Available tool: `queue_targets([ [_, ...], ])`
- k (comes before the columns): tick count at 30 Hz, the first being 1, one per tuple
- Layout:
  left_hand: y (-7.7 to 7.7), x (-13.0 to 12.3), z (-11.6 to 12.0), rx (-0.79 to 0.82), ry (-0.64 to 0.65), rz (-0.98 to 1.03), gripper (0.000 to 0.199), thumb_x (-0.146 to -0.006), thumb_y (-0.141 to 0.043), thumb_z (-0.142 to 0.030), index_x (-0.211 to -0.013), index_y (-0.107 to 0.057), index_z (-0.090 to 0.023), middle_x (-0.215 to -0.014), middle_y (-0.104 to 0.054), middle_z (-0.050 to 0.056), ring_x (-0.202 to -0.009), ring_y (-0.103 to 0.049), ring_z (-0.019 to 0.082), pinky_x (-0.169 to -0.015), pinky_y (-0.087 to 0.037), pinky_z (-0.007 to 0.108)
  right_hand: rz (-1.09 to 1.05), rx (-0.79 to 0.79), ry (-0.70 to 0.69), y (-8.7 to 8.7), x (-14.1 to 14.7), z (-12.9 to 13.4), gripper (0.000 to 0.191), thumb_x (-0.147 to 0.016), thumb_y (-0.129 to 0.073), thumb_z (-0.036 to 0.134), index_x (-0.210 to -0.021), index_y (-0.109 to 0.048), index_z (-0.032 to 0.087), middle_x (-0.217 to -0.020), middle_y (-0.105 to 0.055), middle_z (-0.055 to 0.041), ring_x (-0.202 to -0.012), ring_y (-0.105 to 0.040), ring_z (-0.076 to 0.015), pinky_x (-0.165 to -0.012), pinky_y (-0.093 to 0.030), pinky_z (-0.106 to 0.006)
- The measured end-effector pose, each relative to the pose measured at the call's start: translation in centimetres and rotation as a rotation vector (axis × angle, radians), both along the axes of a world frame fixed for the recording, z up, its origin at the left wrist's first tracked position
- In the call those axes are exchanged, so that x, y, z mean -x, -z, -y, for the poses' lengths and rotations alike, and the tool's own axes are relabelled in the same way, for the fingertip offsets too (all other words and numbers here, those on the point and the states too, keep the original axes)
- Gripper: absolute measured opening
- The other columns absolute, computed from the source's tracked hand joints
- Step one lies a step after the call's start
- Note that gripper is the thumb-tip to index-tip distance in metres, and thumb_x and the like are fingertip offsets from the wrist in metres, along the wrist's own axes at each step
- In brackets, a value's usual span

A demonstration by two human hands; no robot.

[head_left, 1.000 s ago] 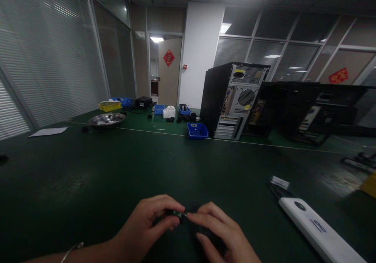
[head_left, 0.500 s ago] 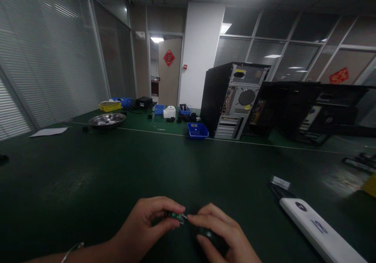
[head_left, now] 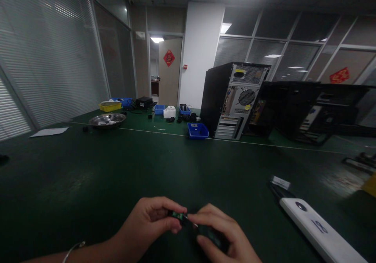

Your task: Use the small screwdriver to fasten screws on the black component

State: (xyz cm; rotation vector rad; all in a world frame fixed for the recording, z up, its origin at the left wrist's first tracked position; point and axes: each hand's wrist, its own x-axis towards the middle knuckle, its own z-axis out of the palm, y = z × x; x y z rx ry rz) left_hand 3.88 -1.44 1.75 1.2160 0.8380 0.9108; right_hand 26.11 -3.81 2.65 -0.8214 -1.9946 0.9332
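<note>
Between the thumb and fingers of my left hand (head_left: 152,218) is a small green circuit board (head_left: 177,216) in a dark part. My right hand (head_left: 227,229) closes around a dark-handled screwdriver (head_left: 214,237), with the index finger lying along its thin metal shaft. The shaft points left, and its tip is at the right end of the board; whether it touches a screw is too small to tell. Both hands are just above the green table, low in the view. My fingers hide part of the board and of the handle.
A white power bank-like slab (head_left: 320,227) lies at the right. Farther back stand a blue bin (head_left: 197,131), a black computer tower (head_left: 217,98) and more open cases. A metal bowl (head_left: 107,126) and yellow tray (head_left: 110,106) are at the back left of the green table (head_left: 132,169).
The circuit board has turned slightly in my left fingers and shifted a little right. More of the screwdriver's shaft shows and it slants differently. Both hands keep their grips.
</note>
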Motion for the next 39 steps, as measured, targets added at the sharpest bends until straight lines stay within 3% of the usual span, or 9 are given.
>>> queue_targets([
  [4,-0.4,-0.1,-0.1,0.028,0.008,0.000,0.019,-0.068,-0.081,-0.020,-0.086,-0.078,-0.016,-0.071,-0.076,0.003,-0.062,-0.065,0.014,-0.065,-0.050,0.026,-0.003,0.026,-0.010,-0.1,0.1,-0.2,0.033,-0.087,-0.059,0.013,-0.116,-0.069,0.026,-0.099,-0.069,-0.0100,-0.089,-0.068,-0.0223,-0.076,-0.052,-0.033],
  [9,-0.3,0.4,-0.5,-0.043,0.040,-0.085,0.015,-0.078,-0.070,-0.025,-0.090,-0.072,-0.016,-0.076,-0.071,0.002,-0.068,-0.063,0.016,-0.065,-0.049,0.028,0.031,-0.002,0.036,-0.2,-0.2,-0.2,0.036,-0.085,-0.056,0.009,-0.115,-0.068,0.026,-0.096,-0.068,-0.0093,-0.087,-0.068,-0.0224,-0.075,-0.052,-0.033],
  [16,-1.7,0.6,0.0,-0.503,0.328,-0.585,0.013,-0.085,-0.063,-0.014,-0.089,-0.074,-0.020,-0.099,-0.064,0.006,-0.102,-0.057,0.024,-0.089,-0.045,0.035,0.032,0.017,0.104,-0.3,-0.2,0.1,0.034,-0.086,-0.056,0.009,-0.114,-0.067,0.026,-0.096,-0.068,-0.0076,-0.090,-0.067,-0.0219,-0.078,-0.052,-0.033],
  [21,-1.9,0.3,0.2,-0.530,0.357,-0.611,0.020,-0.085,-0.065,-0.018,-0.101,-0.073,-0.026,-0.118,-0.058,0.009,-0.115,-0.050,0.028,-0.098,-0.041,0.039,0.035,-0.010,0.153,0.5,-0.2,-0.1,0.033,-0.086,-0.055,0.012,-0.115,-0.064,0.026,-0.098,-0.069,-0.0063,-0.092,-0.067,-0.0214,-0.080,-0.053,-0.032],
  [25,-1.3,0.5,0.1,-0.538,0.314,-0.529,0.030,-0.086,-0.064,-0.020,-0.114,-0.067,-0.030,-0.120,-0.058,0.007,-0.115,-0.050,0.027,-0.098,-0.039,0.039,0.054,-0.006,0.334,1.3,-0.6,-0.7,0.040,-0.086,-0.055,0.016,-0.125,-0.055,0.024,-0.101,-0.067,-0.0064,-0.097,-0.067,-0.0224,-0.083,-0.052,-0.031],
  [29,-1.8,0.6,0.3,-0.532,0.184,-0.600,0.010,-0.088,-0.058,-0.017,-0.094,-0.065,-0.021,-0.101,-0.061,0.004,-0.099,-0.056,0.022,-0.088,-0.042,0.034,0.252,-0.022,0.227,0.7,-0.7,-1.2,0.019,-0.084,-0.060,0.014,-0.099,-0.068,0.022,-0.092,-0.070,-0.0051,-0.086,-0.067,-0.0215,-0.076,-0.051,-0.028],
  [31,-2.3,0.7,0.4,-0.556,0.140,-0.703,0.004,-0.087,-0.060,-0.023,-0.085,-0.061,-0.019,-0.091,-0.060,0.003,-0.089,-0.056,0.021,-0.079,-0.043,0.032,0.343,0.000,0.146,0.2,-0.5,-1.3,0.018,-0.081,-0.062,0.011,-0.093,-0.071,0.021,-0.087,-0.071,-0.0036,-0.082,-0.067,-0.0200,-0.073,-0.050,-0.026],
  [35,-3.1,1.1,1.0,-0.635,0.241,-0.900,0.036,-0.073,-0.073,-0.050,-0.083,-0.061,-0.018,-0.087,-0.062,0.005,-0.082,-0.055,0.025,-0.075,-0.043,0.035,0.428,0.076,0.058,-0.2,0.2,-1.3,0.028,-0.077,-0.068,0.010,-0.101,-0.074,0.023,-0.094,-0.076,-0.0022,-0.087,-0.070,-0.0199,-0.077,-0.050,-0.024],
  [39,-2.5,1.2,1.4,-0.734,0.269,-1.003,0.041,-0.065,-0.077,-0.052,-0.085,-0.063,-0.019,-0.089,-0.063,0.005,-0.084,-0.057,0.028,-0.086,-0.043,0.042,0.498,0.133,-0.033,-0.6,0.9,-1.5,0.045,-0.070,-0.071,0.005,-0.108,-0.074,0.027,-0.102,-0.078,0.0001,-0.092,-0.071,-0.0205,-0.081,-0.049,-0.021],
])
